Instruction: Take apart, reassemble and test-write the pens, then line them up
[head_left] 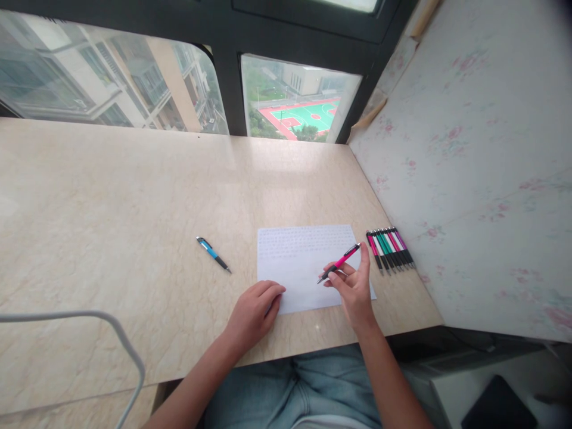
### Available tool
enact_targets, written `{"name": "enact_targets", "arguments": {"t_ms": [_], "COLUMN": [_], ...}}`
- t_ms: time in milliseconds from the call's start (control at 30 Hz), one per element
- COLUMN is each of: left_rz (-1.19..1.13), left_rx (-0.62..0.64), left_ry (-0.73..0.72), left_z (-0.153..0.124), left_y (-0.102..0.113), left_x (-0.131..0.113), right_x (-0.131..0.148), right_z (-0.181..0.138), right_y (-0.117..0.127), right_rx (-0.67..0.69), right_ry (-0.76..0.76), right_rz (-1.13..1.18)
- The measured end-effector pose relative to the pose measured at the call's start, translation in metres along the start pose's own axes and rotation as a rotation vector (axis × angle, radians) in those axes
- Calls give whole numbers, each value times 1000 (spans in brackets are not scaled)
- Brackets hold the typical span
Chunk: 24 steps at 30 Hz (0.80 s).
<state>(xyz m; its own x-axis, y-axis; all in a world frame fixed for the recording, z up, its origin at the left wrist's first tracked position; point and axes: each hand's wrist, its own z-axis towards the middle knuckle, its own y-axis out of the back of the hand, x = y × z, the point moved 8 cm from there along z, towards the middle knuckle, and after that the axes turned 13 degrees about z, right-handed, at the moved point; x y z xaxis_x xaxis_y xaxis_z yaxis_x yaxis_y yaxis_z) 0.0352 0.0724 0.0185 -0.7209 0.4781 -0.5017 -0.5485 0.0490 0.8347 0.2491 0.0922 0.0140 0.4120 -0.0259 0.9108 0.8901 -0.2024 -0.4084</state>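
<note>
My right hand (354,290) holds a pink pen (343,257) with a black grip over the paper, its tip pointing down and left. One finger stretches up near the pen's clicker end. The white sheet of paper (286,271) carries several rows of small faint writing across its upper part. My left hand (257,305) rests on the sheet's lower left corner, fingers lying loosely together with nothing visible in them. On the left, apart from both hands, lies a blue pen (213,254) with a black grip.
A row of several pens (390,249) in pink, white, green and purple lies right of the paper, beside the floral wall (469,155). A grey cable (117,325) loops over the marble-look tabletop (134,226) at lower left. Dark-framed windows (230,77) border the back.
</note>
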Motion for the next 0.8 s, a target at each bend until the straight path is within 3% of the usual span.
{"name": "enact_targets", "arguments": {"t_ms": [433,600,700,800], "left_rz": [-4,6,19,30], "left_rx": [-5,-34,-20,-8], "left_ry": [2,-5,-15,-35], "left_z": [-1,-1,-1,-1], "left_y": [-2,1,0,-1], "left_x": [2,0,-1,-4], "right_x": [3,-8,-18,-22], "right_z": [1,15,26,36], "right_y": [2,4,-2,-19], "right_rx": [1,-15,-28,57], "right_ry": [53,40,14,3], "right_rz": [13,-120,-174,-272]}}
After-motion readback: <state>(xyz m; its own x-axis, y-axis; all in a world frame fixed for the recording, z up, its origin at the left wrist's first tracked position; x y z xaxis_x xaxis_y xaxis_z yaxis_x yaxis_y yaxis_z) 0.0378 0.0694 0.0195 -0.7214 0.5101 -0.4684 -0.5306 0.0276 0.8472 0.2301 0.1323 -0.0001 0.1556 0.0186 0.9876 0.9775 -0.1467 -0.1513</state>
